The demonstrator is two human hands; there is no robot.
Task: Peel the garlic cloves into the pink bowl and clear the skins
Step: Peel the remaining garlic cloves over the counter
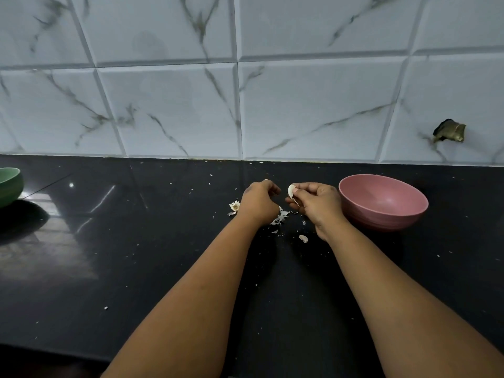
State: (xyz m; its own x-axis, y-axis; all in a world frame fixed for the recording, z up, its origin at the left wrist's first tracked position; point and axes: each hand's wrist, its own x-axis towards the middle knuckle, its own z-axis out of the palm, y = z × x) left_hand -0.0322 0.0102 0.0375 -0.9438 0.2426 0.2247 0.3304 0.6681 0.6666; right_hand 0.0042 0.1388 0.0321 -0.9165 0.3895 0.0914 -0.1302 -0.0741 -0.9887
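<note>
the black counter (152, 268) is the largest thing here: glossy, dark stone that mirrors the light and is flecked with pale crumbs. the pink bowl (383, 203) sits on it as the landmark: round, matte, smooth-walled, and it looks empty, so the peeling seems to be at an early stage.

just left of the pink bowl the right hand (317, 204) pinches a garlic clove (291, 191) between thumb and fingertips, the clove a pale, curved wedge with a thin strip of skin hanging from it. further left of the bowl, near the right hand but not touching it, the left hand (259, 201) has its fingers curled in; whether it pinches a flake of skin cannot be told.

the step in hand looks like stripping this clove. the next move likely calls for the left fingers to pull off the hanging strip, then a short carry right to drop the clove in the bowl.

left of the bowl, under and between the hands, lie papery skins (279, 218), thin and brittle-looking. beyond the left hand sits the dry root stub (234, 205), frilled.
</note>
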